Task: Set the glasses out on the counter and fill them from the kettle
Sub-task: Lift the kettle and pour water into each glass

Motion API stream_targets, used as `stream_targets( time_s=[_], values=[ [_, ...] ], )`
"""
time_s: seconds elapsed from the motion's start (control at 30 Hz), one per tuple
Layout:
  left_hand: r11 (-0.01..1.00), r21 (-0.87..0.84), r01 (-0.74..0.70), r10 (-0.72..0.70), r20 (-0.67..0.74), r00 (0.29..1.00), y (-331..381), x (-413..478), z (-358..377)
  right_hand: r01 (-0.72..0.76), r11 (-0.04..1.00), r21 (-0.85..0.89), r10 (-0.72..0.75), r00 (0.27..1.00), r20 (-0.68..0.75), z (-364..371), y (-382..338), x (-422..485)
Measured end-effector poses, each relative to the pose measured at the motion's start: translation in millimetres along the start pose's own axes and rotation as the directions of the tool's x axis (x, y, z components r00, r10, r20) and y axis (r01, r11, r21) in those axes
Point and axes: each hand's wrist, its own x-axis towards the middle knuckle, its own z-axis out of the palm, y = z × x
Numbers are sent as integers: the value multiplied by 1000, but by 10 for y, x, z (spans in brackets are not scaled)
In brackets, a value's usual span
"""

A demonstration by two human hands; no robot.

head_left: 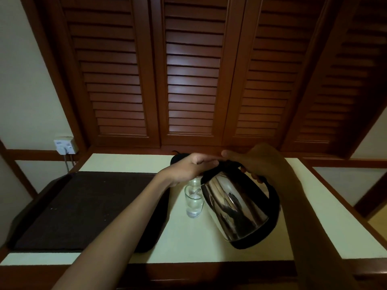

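Note:
A steel kettle [236, 210] with a black handle and base hangs tilted to the left above the pale counter [314, 227]. My right hand [259, 162] is closed around its black handle from the right. My left hand [192, 166] rests flat on the kettle's black lid, fingers stretched out. Just under the spout stands a clear glass [193, 203], upright on the counter, with a little water at the bottom. A second glass seems to stand right behind it, mostly hidden by my left hand.
A dark tray [83, 206] covers the left half of the counter. The kettle's black base [178, 159] sits at the back by the louvered wooden doors [192, 70]. A wall socket [65, 146] is at the left. The counter's wooden front edge [188, 271] runs below.

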Motion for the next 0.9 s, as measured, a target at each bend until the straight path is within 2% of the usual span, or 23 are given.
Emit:
stream_targets(
  time_s=[0.2, 0.37, 0.5, 0.63, 0.73, 0.9],
  values=[
    [967, 252, -29, 29, 3, 1000, 216, -18, 104, -32, 990, 139, 40, 998, -50, -33, 258, -113],
    [918, 376, -122, 126, 14, 992, 389, -9, 146, -28, 966, 257, 40, 998, -42, -111, 405, -164],
    [883, 442, -161, 154, 53, 987, 748, 10, 87, 59, 909, 412, -45, 998, -43, -264, 347, -142],
    [833, 518, -193, 178, 80, 981, 1200, 106, -92, 107, 877, 469, -64, 992, -107, -421, 108, 13],
    [742, 635, -216, 184, 117, 976, 1482, 234, -285, 203, 831, 518, -138, 977, -162, -520, -105, 204],
    [643, 746, -172, 160, 89, 983, 1693, 481, -624, 309, 825, 473, -217, 947, -238, -514, -394, 687]
  ],
)
